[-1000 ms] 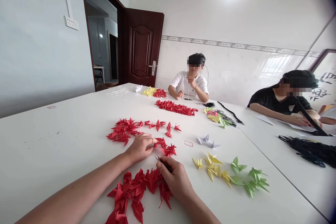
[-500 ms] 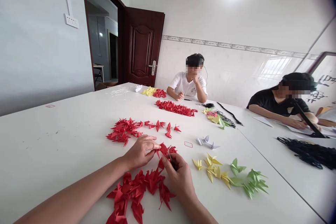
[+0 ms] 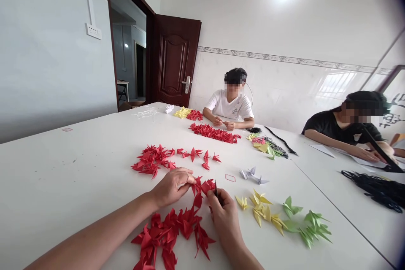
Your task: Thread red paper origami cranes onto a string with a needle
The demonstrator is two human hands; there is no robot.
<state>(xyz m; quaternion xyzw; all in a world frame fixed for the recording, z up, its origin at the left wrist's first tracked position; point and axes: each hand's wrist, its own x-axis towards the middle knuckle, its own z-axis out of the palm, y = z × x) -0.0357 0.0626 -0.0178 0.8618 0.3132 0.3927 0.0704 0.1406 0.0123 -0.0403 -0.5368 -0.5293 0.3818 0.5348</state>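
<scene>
Presently, the red paper cranes (image 3: 207, 186) under attention lie on the white table (image 3: 79, 194), between the two hands, in a small bunch. Their folding looks finished, as far as I can judge, but their handling seems not complete, because both hands are at them. Just below, one red piece leads toward the near red heap (image 3: 167, 228); whether a thread joins them, I cannot see. Beyond the left hand lie the left red pile (image 3: 152, 160) and some loose red cranes (image 3: 193, 153), which no hand touches. How many are left to handle, I cannot tell.

The left hand (image 3: 175, 185) comes in low from the left, its back upward, and the bent fingers reach the left edge of the bunch; whether they pinch it, I cannot tell. The right hand (image 3: 223, 206) comes from below, with its thumb side inward, and its curled fingers grasp a dark pointed tool (image 3: 216, 192), the tip upward, just beside the bunch.

Farther to the right are lilac cranes (image 3: 251, 174), yellow cranes (image 3: 262, 211) and green cranes (image 3: 311, 228). Across the table sits a person in white (image 3: 229, 107), both hands close together.
</scene>
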